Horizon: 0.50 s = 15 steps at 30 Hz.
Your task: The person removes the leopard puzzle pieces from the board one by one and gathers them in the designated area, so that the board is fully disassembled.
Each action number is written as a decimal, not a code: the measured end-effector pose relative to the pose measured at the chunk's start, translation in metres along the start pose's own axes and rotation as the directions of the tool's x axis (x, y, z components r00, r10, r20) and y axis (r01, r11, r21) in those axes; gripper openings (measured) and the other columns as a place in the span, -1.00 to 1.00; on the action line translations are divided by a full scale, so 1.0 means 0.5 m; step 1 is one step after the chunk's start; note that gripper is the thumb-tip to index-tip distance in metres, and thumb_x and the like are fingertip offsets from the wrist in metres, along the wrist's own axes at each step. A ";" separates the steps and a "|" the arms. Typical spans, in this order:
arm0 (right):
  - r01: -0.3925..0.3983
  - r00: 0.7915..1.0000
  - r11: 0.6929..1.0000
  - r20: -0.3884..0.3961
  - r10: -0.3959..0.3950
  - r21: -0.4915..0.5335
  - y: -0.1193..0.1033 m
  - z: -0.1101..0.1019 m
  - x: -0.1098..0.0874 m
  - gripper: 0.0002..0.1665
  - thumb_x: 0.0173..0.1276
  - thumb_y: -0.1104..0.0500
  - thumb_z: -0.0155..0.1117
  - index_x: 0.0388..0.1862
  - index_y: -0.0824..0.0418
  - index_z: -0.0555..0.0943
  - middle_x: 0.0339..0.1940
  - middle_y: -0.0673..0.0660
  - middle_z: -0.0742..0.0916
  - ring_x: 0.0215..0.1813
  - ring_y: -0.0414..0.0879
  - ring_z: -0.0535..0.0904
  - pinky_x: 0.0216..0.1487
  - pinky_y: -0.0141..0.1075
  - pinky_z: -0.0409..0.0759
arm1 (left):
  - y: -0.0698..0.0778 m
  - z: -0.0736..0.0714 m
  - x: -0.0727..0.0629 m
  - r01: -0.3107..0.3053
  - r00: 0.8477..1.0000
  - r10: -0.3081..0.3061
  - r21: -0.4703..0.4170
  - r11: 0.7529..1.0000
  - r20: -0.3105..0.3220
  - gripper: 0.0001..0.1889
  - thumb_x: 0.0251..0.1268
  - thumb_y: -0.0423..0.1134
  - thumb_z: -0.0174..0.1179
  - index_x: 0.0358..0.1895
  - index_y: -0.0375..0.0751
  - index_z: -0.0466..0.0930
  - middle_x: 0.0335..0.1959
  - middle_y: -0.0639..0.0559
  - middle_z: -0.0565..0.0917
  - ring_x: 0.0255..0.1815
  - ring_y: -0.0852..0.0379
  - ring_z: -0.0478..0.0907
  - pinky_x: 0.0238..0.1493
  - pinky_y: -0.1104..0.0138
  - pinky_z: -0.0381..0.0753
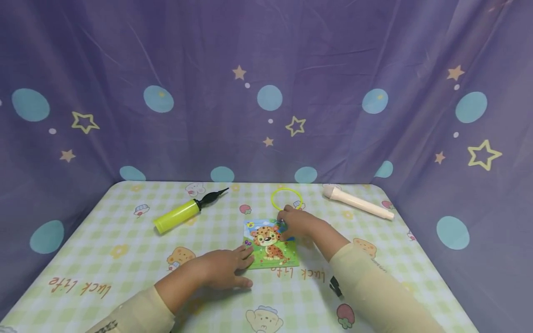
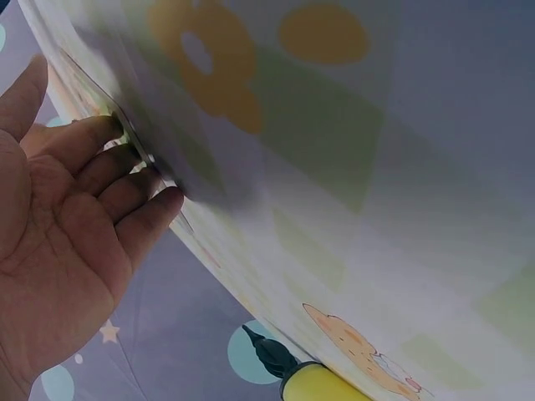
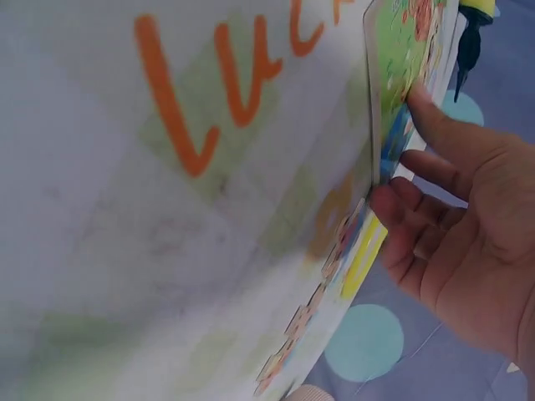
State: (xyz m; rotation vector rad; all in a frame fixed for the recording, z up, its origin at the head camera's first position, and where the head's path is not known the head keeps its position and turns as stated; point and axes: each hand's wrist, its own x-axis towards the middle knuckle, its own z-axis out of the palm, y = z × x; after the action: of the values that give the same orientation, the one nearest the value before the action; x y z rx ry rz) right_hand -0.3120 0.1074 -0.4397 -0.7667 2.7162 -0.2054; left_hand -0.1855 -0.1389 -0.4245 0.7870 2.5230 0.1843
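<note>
A square picture board [image 1: 270, 252] with a cartoon leopard on green grass lies on the table between both hands. At its left edge, the left hand [image 1: 226, 268] rests with fingers extended and thumb apart; in the left wrist view the fingertips [image 2: 171, 196] meet the board's edge. The right hand [image 1: 301, 224] is at the far right corner. In the right wrist view its thumb [image 3: 430, 117] lies on the board's face while the other fingers curl at the edge, so the corner is pinched. Part of that corner is hidden beneath the hand.
Just beyond the right hand lies a thin yellow ring [image 1: 272, 199]. A yellow hand pump [image 1: 179, 216] with a black nozzle is at the back left, and a pale microphone-shaped stick [image 1: 362, 203] at the back right. A purple curtain [image 1: 266, 46] surrounds the checked tablecloth [image 1: 137, 259].
</note>
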 end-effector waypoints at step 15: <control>0.029 0.999 0.989 0.048 -0.022 -0.144 -0.022 -0.007 0.004 -0.39 0.14 -0.15 0.47 0.17 -0.28 0.49 0.11 -0.02 0.52 0.05 -0.06 0.53 0.05 -0.07 0.58 | 0.000 0.000 0.003 0.011 1.000 -0.011 0.007 1.000 0.011 -0.17 0.29 0.39 0.01 0.51 0.00 0.22 0.61 0.08 0.06 0.60 -0.01 0.01 0.46 0.04 0.25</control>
State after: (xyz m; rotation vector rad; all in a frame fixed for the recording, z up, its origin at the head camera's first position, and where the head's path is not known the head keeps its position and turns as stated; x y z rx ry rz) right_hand -0.3095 0.0974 -0.4346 -0.8353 2.7011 0.0037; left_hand -0.1865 -0.1383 -0.4252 0.7748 2.5177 0.1673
